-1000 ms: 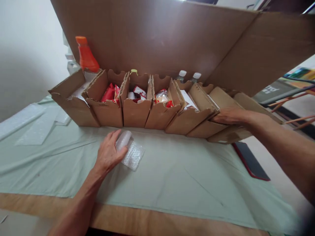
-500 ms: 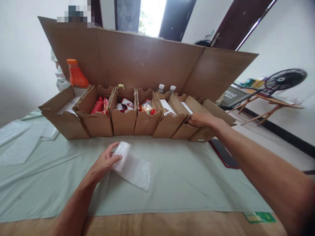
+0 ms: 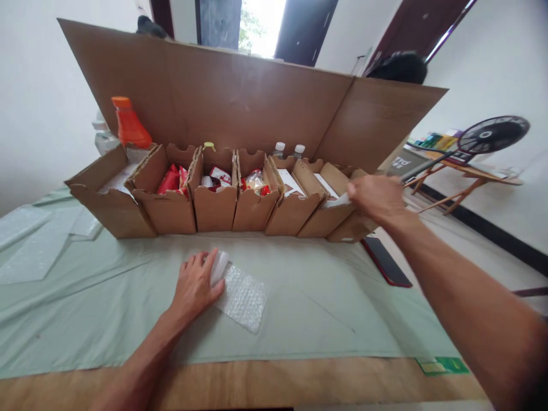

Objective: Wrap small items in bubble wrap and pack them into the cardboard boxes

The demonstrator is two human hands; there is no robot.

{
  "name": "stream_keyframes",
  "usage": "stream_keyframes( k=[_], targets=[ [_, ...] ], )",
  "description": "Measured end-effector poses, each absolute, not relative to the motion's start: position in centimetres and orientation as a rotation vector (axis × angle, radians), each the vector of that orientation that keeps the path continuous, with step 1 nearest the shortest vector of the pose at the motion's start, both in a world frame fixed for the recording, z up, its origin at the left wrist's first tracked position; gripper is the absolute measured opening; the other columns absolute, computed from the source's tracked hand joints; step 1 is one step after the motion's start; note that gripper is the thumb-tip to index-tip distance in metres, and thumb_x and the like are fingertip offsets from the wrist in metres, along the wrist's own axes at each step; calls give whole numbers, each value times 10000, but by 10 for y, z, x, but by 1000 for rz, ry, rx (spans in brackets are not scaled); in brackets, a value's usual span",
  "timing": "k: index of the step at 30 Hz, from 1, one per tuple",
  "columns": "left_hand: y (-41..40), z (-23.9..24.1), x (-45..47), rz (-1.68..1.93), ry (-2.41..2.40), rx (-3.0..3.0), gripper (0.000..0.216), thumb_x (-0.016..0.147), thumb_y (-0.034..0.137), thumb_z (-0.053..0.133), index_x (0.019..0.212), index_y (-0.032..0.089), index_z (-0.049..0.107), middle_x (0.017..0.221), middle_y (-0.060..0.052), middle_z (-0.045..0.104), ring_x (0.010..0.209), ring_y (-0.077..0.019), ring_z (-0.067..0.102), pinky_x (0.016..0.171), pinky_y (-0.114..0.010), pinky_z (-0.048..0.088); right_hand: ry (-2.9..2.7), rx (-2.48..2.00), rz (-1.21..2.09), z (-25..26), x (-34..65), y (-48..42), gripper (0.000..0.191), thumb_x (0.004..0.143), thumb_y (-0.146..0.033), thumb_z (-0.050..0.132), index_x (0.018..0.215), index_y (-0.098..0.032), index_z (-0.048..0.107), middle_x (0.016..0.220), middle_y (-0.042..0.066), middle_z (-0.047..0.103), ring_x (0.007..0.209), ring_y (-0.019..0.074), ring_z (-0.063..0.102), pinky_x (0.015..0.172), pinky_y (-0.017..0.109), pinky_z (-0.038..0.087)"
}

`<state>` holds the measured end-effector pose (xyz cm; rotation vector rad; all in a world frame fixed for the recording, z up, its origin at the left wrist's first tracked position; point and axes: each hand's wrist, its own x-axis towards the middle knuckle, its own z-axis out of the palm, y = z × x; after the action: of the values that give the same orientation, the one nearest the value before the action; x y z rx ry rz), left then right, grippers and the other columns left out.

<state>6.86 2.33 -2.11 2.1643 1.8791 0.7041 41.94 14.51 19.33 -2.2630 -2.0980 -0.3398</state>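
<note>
My left hand [image 3: 197, 283] is closed on the rolled end of a piece of bubble wrap [image 3: 245, 299], whose flat part lies on the green cloth. At the right end of a row of cardboard boxes, my right hand [image 3: 377, 197] pinches a thin whitish strip [image 3: 340, 200]. The strip slants across the top of a box [image 3: 327, 220] that also holds a white item [image 3: 326, 185]. What the strip is, I cannot make out. Left of it, another box [image 3: 293, 218] contains a white packet [image 3: 291, 182].
More boxes hold red packets [image 3: 170, 180] and snack bags [image 3: 256, 182]. Behind them stand a tall cardboard panel [image 3: 257, 103], an orange bottle [image 3: 131, 125] and two white-capped bottles. Bubble wrap sheets [image 3: 36, 245] lie left. A dark flat device [image 3: 387, 262] lies right, near a fan [image 3: 492, 136].
My right hand has risen out of the box and moved right, with a whitish strip in its fingers. My left hand has turned palm down and lowered the bubble wrap roll towards the cloth.
</note>
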Motion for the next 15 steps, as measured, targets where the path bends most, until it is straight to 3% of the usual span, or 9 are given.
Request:
stream_keyframes(
  k=[2,3,6,8,12,15],
  targets=[
    [25,-17,64,693,1896,1995,655,832,247,565,1475,143,492,1221,-162,684,1098,-332,658,989,-481,497,-1872,-2294,-579,213,423,113,545,1046,-291,265,1214,-12,703,1235,343,647,1284,501,559,1061,687,400],
    [27,-15,61,714,1894,1891,680,845,251,545,1508,128,452,1185,-154,693,1024,-311,677,951,-459,513,-1811,-2231,-656,219,425,96,576,1047,-349,255,1272,-44,689,1272,313,649,1298,488,554,1075,668,410],
    [33,-12,53,846,1789,1570,810,849,336,553,1584,90,317,1143,-143,692,852,-254,671,831,-411,533,-1784,-1756,-552,207,419,49,500,1034,-558,355,1326,-328,690,1278,129,709,1229,412,627,1068,569,489],
    [34,-11,53,956,1649,1336,893,816,373,583,1602,87,270,1192,-152,670,846,-235,660,813,-397,526,-1864,-1560,-378,173,399,22,364,1034,-524,424,1282,-448,680,1232,58,730,1183,386,654,1049,573,510],
    [31,-10,57,1002,1498,1112,882,784,371,578,1573,73,319,1222,-174,662,941,-243,682,836,-384,536,-2080,-1347,7,73,336,-23,326,1008,-347,522,1289,-255,661,1199,123,734,1090,327,698,900,522,570],
    [29,-7,57,981,1502,1120,835,794,402,598,1542,99,383,1211,-163,676,1007,-266,685,873,-401,541,-2334,-1124,294,24,306,-50,304,1012,-225,505,1291,-193,622,1162,95,758,1031,259,719,886,448,536]
  ],
)
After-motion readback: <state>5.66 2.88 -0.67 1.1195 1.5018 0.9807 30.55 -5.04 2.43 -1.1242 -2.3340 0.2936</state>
